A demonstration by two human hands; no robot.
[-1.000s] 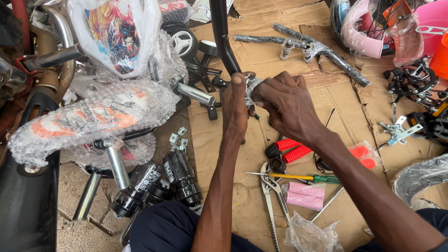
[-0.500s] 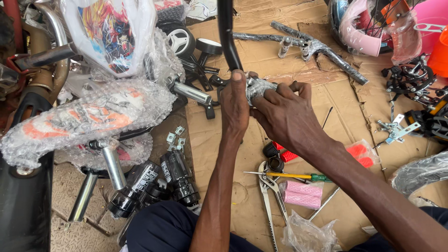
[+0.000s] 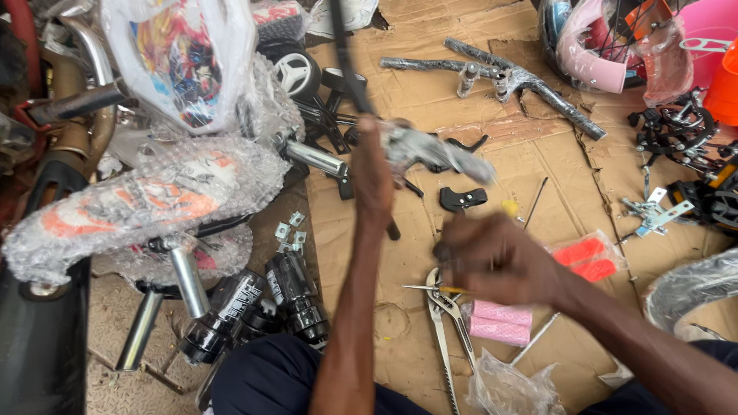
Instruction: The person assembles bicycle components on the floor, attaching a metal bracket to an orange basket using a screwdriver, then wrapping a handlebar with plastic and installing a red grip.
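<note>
Left hand (image 3: pixel 374 173) grips the black bar (image 3: pixel 347 58); right hand (image 3: pixel 492 257), fingers curled, blurred, near pink packets (image 3: pixel 501 323).

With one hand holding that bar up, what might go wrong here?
The left hand alone grips the black bar with the wrapped metal part hanging on it; that could slip or swing down. The right hand is low over the cardboard, blurred, near the pliers and a thin screwdriver, so fingers might get jabbed. Small brackets lie loose and could get lost.
</note>
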